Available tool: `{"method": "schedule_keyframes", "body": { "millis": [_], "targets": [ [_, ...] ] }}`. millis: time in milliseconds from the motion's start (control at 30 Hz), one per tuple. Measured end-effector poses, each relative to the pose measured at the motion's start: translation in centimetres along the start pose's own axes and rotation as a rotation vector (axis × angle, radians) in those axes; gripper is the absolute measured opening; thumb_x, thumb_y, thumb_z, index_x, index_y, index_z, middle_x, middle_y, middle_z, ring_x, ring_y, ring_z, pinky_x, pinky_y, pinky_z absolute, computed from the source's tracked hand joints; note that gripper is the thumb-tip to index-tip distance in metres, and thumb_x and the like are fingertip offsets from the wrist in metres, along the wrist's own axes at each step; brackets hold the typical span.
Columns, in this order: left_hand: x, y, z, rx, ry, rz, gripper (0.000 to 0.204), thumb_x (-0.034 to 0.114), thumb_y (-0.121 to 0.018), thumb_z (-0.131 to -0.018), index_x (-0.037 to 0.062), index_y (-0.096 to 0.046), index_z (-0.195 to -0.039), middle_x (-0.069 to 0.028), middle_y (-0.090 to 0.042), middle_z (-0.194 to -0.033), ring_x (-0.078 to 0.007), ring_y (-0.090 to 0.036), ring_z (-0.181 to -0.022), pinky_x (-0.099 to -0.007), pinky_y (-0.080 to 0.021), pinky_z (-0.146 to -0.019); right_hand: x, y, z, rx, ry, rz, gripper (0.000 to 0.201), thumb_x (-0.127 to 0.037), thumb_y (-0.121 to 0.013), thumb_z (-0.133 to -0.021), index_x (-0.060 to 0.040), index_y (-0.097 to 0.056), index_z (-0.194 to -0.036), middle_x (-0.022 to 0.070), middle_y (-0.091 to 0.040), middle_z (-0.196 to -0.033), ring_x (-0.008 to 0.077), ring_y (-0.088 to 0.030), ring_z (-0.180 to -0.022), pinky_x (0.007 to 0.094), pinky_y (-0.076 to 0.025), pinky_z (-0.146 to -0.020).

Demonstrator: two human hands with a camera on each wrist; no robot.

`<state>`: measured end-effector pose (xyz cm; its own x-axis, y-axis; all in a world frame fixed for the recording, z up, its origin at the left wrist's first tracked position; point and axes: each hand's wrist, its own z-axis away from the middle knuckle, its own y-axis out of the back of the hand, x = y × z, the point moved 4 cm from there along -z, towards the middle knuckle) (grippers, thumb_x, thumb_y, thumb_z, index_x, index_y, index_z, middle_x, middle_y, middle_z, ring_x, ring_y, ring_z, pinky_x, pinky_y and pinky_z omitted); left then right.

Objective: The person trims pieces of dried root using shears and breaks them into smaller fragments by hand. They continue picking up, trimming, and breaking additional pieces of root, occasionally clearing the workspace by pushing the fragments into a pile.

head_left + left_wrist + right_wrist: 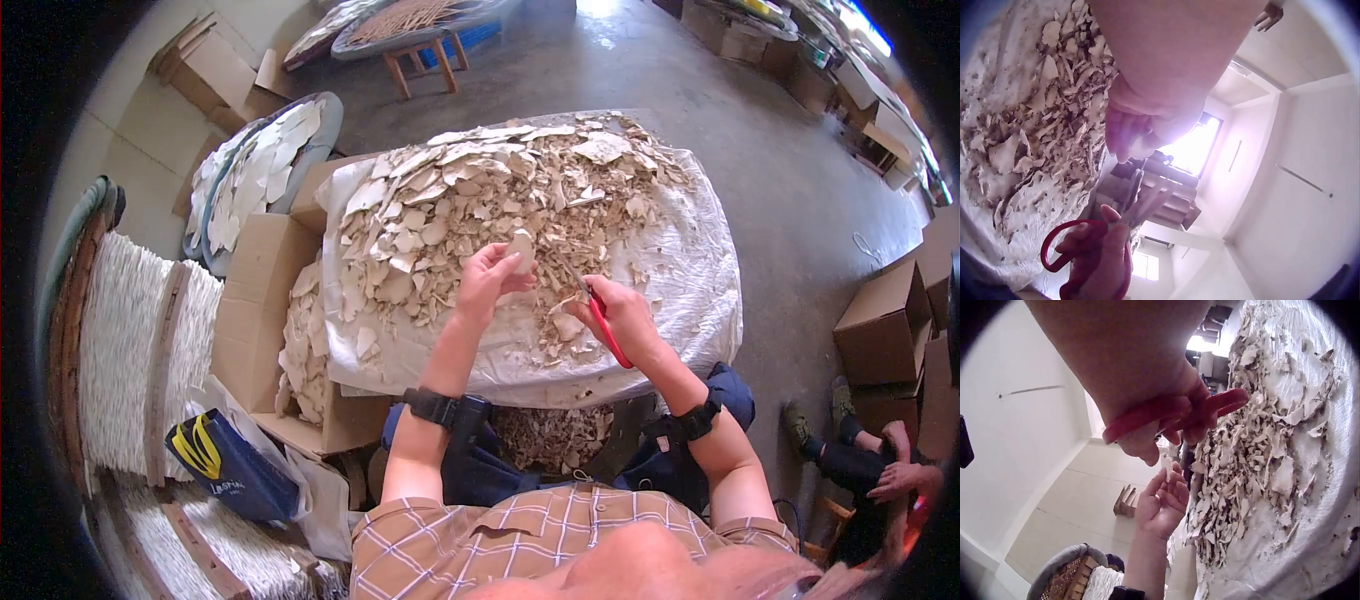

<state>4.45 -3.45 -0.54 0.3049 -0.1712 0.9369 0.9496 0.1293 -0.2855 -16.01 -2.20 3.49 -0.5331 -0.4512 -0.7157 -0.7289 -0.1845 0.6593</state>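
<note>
Scissors point(604, 328) with red handles sit in the grip of the right hand point(625, 312), fingers curled round the handles, the blades angled towards the left hand point(492, 276). That hand pinches a thin pale flake point(521, 251) between thumb and fingers, above the heap of broken flakes and scraps point(430, 240). Beneath both hands, the heap lies on a white woven sheet point(705, 300). Left of the left hand stands an open cardboard box point(258, 305) with more pale pieces inside. Nearer the body, on that same side, is a dark blue bag point(235, 468) with yellow stripes and white lettering that seems to begin "La"; the rest is too small to read.
</note>
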Motion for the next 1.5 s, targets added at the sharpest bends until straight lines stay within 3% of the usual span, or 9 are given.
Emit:
{"method": "schedule_keyframes", "body": {
  "millis": [433, 533, 633, 900, 1367, 1500],
  "targets": [
    [-0.2, -0.1, -0.2, -0.002, 0.023, 0.027, 0.018, 0.01, -0.051, -0.088, 0.0, -0.05, -0.102, -0.0153, -0.063, -0.091, -0.0197, -0.064, -0.072, -0.0297, -0.054, -0.061, 0.5, -0.5, 0.2, 0.043, 0.026, 0.041, 0.038, -0.033, -0.065, -0.076, -0.0058, -0.055, -0.1, 0.0146, -0.061, -0.079, 0.0325, -0.06, -0.071, 0.0395, -0.046, -0.061],
    [-0.1, -0.1, 0.3, -0.035, 0.006, 0.211, 0.017, 0.01, -0.05, -0.088, 0.0017, -0.05, -0.103, -0.0136, -0.062, -0.094, -0.0221, -0.064, -0.076, -0.0323, -0.054, -0.064, 0.7, -0.4, 0.2, 0.1, 0.027, 0.086, 0.038, -0.032, -0.065, -0.076, -0.0053, -0.055, -0.101, 0.015, -0.06, -0.082, 0.0322, -0.06, -0.073, 0.0391, -0.047, -0.062],
    [0.5, -0.3, 0.5, -0.05, -0.046, 0.414, 0.012, 0.01, -0.053, -0.086, 0.0035, -0.052, -0.096, -0.0101, -0.062, -0.085, -0.0236, -0.065, -0.078, -0.0318, -0.056, -0.061, 0.6, -0.7, 0.2, 0.096, 0.017, 0.123, 0.039, -0.032, -0.065, -0.077, -0.0046, -0.054, -0.102, 0.0148, -0.06, -0.084, 0.0315, -0.06, -0.075, 0.0388, -0.048, -0.062],
    [0.7, -1.1, 1.0, -0.073, -0.028, 0.399, 0.012, 0.012, -0.055, -0.086, 0.0034, -0.055, -0.095, -0.0108, -0.064, -0.089, -0.0238, -0.065, -0.079, -0.03, -0.056, -0.061, 0.0, -0.9, 0.3, 0.109, 0.088, 0.178, 0.038, -0.033, -0.065, -0.077, -0.0065, -0.054, -0.102, 0.011, -0.057, -0.075, 0.0295, -0.059, -0.067, 0.0378, -0.046, -0.056],
    [-1.0, -2.2, 1.3, -0.127, 0.021, 0.404, 0.011, 0.01, -0.056, -0.086, 0.0043, -0.055, -0.095, -0.01, -0.063, -0.092, -0.0251, -0.065, -0.082, -0.0301, -0.055, -0.062, -0.2, -1.1, 0.5, 0.139, 0.121, 0.227, 0.034, -0.032, -0.064, -0.078, -0.0074, -0.053, -0.099, 0.0101, -0.056, -0.072, 0.0287, -0.059, -0.063, 0.0376, -0.046, -0.052],
    [-1.1, -2.6, 1.5, -0.104, -0.038, 0.383, 0.01, 0.009, -0.056, -0.086, 0.0036, -0.056, -0.094, -0.0104, -0.063, -0.091, -0.0244, -0.065, -0.081, -0.0294, -0.055, -0.061, 0.0, -1.2, 0.6, 0.148, 0.106, 0.249, 0.033, -0.03, -0.063, -0.078, -0.0069, -0.054, -0.099, 0.0106, -0.057, -0.072, 0.0295, -0.059, -0.062, 0.0383, -0.045, -0.052]
  ]
}}
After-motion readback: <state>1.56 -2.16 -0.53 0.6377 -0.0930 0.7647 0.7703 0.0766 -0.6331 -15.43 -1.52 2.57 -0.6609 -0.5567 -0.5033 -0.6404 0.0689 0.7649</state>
